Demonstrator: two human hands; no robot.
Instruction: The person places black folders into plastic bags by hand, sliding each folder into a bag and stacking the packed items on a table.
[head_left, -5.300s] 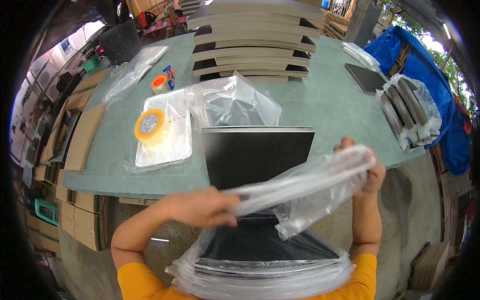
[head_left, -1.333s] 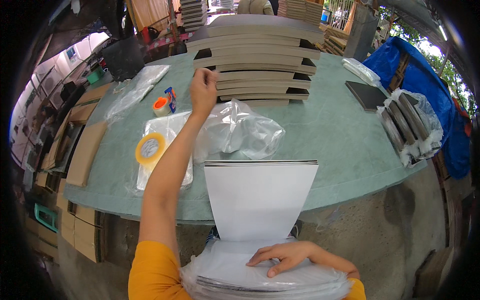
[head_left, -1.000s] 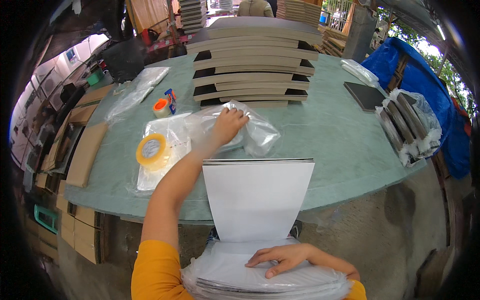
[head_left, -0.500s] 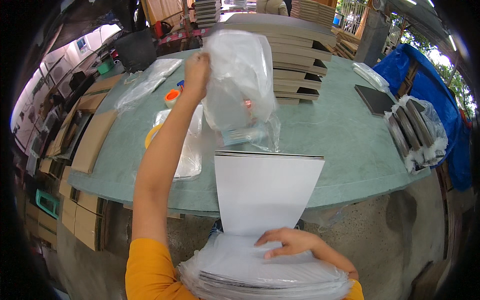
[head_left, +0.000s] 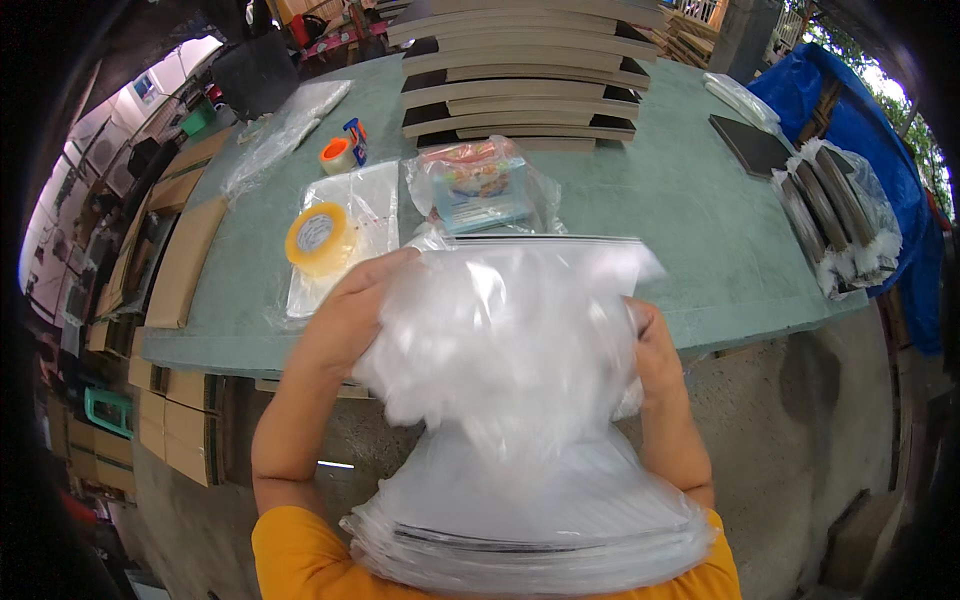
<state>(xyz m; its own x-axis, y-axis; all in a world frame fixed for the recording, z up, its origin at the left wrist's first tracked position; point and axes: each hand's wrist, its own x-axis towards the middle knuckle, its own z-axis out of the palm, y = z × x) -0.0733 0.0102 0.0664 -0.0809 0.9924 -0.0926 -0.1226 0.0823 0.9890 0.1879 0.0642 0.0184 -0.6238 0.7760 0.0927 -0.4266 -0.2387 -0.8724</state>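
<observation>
A clear plastic bag (head_left: pixel 490 340), blurred by motion, is stretched between my two hands. My left hand (head_left: pixel 368 305) is closed on its left side, and my right hand (head_left: pixel 652 345) grips its right side. Behind the bag stands a thin stack of white boards (head_left: pixel 610 255), with only its top edge and upper right corner showing. Whether the bag goes round the boards or only hangs in front of them, I cannot tell. Under my hands, against my body, lies a thick pile of plastic-wrapped boards (head_left: pixel 540 545).
On the green table (head_left: pixel 690 235) are a roll of yellow tape (head_left: pixel 318 240), flat clear bags (head_left: pixel 370 200), an orange-cored tape roll (head_left: pixel 337 155) and a coloured packet (head_left: pixel 480 185). A tall stack of boards (head_left: pixel 520 90) stands behind, wrapped bundles (head_left: pixel 835 220) at right, cardboard (head_left: pixel 185 265) at left.
My left hand has brought the plastic bag down from above the table to the white boards. My right hand has left the wrapped pile, moved up and taken the bag's right side.
</observation>
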